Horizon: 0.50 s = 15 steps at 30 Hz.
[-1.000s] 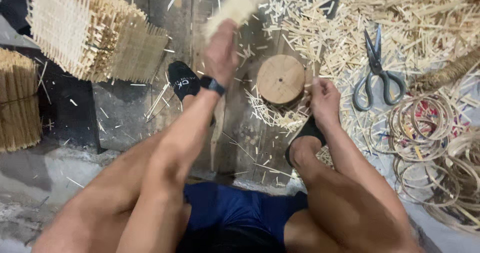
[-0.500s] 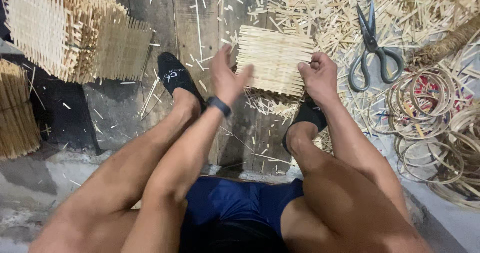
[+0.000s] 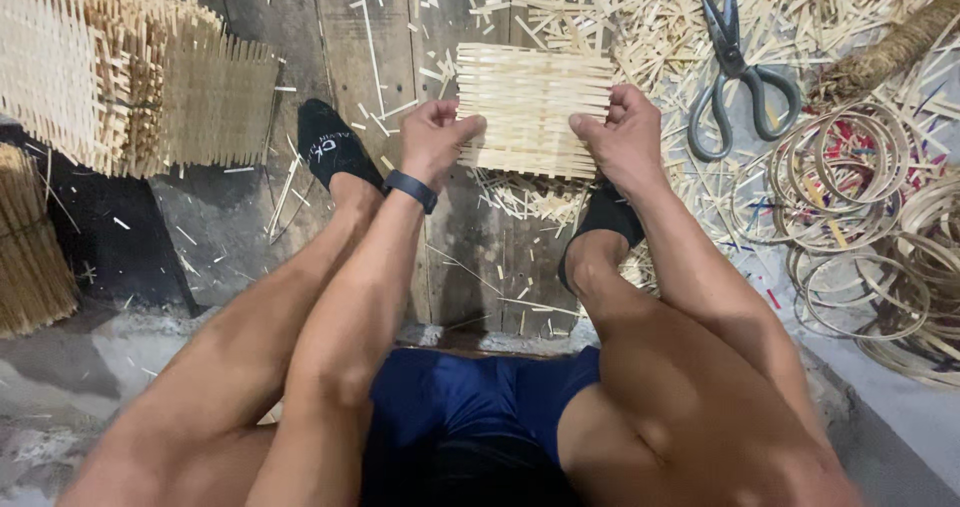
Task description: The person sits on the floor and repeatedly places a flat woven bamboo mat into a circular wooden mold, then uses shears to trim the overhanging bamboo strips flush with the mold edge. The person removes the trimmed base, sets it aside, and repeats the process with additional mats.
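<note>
A small square mat [image 3: 533, 107] woven from pale bamboo strips lies flat between my feet, over a heap of trimmed strip ends. My left hand [image 3: 437, 139] pinches its lower left corner; a dark band sits on that wrist. My right hand [image 3: 625, 135] grips the mat's lower right edge with the fingers curled over it. Both feet wear black socks [image 3: 333, 146], and my bare legs fill the lower part of the view.
Large grey scissors [image 3: 738, 67] lie right of the mat among bamboo offcuts. Several thin bamboo hoops [image 3: 850, 182] pile at the right. Stacks of woven bamboo panels [image 3: 130, 77] stand at the upper left. A bundle of sticks [image 3: 28, 237] is at the left edge.
One second ago my left hand held the mat raised beyond a round wooden block. Now the mat lies flat over that spot, with both hands at its near edge.
</note>
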Each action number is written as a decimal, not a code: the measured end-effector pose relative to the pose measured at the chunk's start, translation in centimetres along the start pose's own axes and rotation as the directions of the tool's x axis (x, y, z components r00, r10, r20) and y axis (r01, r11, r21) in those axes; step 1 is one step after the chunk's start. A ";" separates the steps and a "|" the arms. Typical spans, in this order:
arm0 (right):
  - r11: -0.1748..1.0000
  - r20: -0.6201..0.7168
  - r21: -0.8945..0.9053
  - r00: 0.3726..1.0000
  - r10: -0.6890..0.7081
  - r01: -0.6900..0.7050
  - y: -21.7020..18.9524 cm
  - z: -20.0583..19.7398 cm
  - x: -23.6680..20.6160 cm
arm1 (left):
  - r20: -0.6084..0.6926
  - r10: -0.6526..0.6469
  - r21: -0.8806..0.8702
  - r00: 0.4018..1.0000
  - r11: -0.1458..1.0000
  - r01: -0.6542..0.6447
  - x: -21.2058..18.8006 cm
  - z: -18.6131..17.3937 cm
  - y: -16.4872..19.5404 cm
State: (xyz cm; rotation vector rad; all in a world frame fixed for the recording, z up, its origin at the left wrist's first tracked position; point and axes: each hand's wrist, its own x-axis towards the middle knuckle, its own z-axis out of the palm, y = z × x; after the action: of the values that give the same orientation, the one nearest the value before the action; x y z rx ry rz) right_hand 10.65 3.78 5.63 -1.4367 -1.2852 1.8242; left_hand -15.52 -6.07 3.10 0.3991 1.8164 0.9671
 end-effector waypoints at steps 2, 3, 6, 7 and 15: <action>1.000 -0.007 0.003 1.000 -0.022 0.022 -0.3 0.3 -0.1 | -0.109 0.010 0.087 0.994 0.996 -0.001 -1.9 0.6 0.1; 1.000 -0.009 -0.011 1.000 -0.010 0.010 -0.4 0.4 -0.1 | -0.117 -0.043 -0.006 0.992 0.999 0.043 -3.2 1.3 -0.2; 1.000 -0.019 -0.019 1.000 0.017 -0.017 -0.1 0.5 -0.1 | -0.037 -0.318 -0.415 0.948 0.867 0.275 -7.7 4.8 -2.2; 1.000 -0.024 0.003 1.000 0.016 -0.016 0.1 0.5 0.0 | 0.080 -0.448 -0.600 0.890 0.691 0.402 -8.7 6.0 -3.0; 1.000 -0.049 -0.009 0.999 -0.003 0.003 1.2 0.2 0.0 | 0.144 -0.354 -0.813 0.924 0.490 0.314 -9.6 8.3 -5.8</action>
State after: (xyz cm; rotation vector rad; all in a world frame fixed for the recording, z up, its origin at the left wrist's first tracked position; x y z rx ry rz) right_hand 10.64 3.14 4.58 -1.4748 -1.2721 1.7719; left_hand -2.98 -12.28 3.13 -0.5736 1.1833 1.4133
